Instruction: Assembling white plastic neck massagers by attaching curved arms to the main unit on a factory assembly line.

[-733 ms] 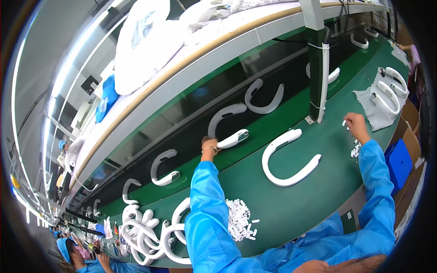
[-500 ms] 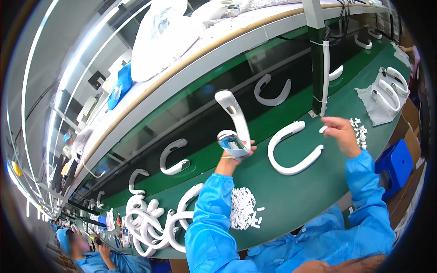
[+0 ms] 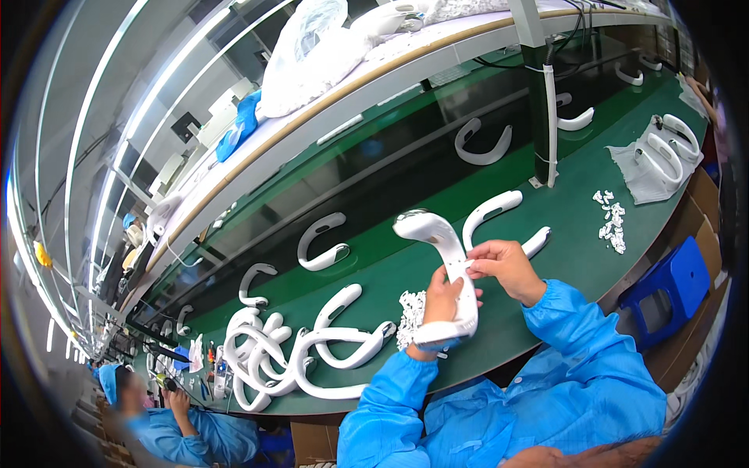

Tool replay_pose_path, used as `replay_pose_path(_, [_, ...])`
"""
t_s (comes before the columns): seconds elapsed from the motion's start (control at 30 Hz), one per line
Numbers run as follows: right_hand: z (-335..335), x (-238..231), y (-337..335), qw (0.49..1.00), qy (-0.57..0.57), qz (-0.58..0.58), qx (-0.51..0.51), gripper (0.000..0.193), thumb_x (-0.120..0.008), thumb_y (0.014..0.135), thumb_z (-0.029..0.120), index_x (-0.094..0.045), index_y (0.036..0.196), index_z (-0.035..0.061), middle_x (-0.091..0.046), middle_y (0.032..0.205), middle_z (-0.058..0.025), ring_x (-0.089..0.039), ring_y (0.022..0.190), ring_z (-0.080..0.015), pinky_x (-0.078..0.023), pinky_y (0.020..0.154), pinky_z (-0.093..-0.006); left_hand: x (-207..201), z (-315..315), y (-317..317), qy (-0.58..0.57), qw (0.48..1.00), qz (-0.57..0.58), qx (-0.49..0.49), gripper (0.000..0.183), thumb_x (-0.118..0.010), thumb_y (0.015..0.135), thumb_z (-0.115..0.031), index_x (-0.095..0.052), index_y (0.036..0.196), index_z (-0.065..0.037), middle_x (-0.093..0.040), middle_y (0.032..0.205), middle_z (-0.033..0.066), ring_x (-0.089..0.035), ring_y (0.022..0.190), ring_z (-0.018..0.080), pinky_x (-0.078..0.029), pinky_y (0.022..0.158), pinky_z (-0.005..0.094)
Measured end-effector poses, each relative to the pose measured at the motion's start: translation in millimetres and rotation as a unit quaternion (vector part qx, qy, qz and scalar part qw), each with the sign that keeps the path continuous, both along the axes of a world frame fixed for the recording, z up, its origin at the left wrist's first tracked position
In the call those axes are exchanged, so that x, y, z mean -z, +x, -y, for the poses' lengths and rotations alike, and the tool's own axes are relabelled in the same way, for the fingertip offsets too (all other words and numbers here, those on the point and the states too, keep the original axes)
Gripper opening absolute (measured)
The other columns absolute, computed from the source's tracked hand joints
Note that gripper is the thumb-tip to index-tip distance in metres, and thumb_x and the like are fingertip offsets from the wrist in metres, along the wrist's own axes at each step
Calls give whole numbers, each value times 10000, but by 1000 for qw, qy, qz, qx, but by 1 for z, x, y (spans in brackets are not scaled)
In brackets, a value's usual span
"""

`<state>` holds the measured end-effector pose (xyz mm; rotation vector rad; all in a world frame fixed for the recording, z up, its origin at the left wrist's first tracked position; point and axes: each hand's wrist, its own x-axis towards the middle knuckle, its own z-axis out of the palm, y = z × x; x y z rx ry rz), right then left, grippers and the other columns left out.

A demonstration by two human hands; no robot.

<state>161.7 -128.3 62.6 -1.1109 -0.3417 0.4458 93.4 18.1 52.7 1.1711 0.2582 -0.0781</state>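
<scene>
My left hand wraps the middle of a white curved band, held above the green table; my right hand has its fingertips pinched together against it, though I can't tell whether they grip anything small. I judge the band light, stiff and slick, so its mid-curve seems the surest hold.

1. Looking now at the white curved piece, near centre: no lettering can be read!
2. Across the surface, left to right: no legible label, number or sign.
</scene>
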Motion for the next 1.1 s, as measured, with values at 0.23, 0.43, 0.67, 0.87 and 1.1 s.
replay_pose_path(0.23, [3,-2,-30,992,-31,104,67,66,-625,769,-31,-658,827,-35,-589,809,-38,-608,711,-111,-499,613,-225,10,32,-32,46,995,63,-56,354,-400,916,-39,-309,1256,-67,-551,999,116,-602,739,186,-568,606,339])
replay_pose_path(0.43, [11,20,-37,975,-52,183,116,314,-673,713,-29,-616,1020,1,-653,943,-66,-581,791,-77,-488,629,-240,9,47,-36,62,990,110,-63,382,-433,894,-41,-322,1255,-95,-549,951,88,-576,711,145,-535,560,295])
replay_pose_path(0.67, [11,-5,-52,984,-33,160,77,304,-660,756,-45,-565,1045,-36,-627,974,-49,-595,864,-112,-486,765,-241,39,46,-49,105,979,157,-80,361,-428,963,-160,-379,1289,-13,-496,1180,83,-486,1093,142,-387,934,253])
replay_pose_path(0.87, [22,20,-43,989,-49,134,-23,352,-639,796,49,-578,1137,-15,-635,1018,-60,-583,900,-107,-482,791,-254,21,45,-54,38,979,174,-102,298,-449,952,-116,-447,1229,-5,-563,1109,63,-543,1001,114,-438,872,251])
replay_pose_path(1.1, [16,-25,-67,988,-77,131,-13,263,-695,784,126,-608,987,-17,-638,882,-63,-579,814,-95,-485,698,-255,34,41,-51,221,929,241,-176,316,-475,951,-236,-479,1182,-19,-609,871,61,-591,680,95,-475,572,233])
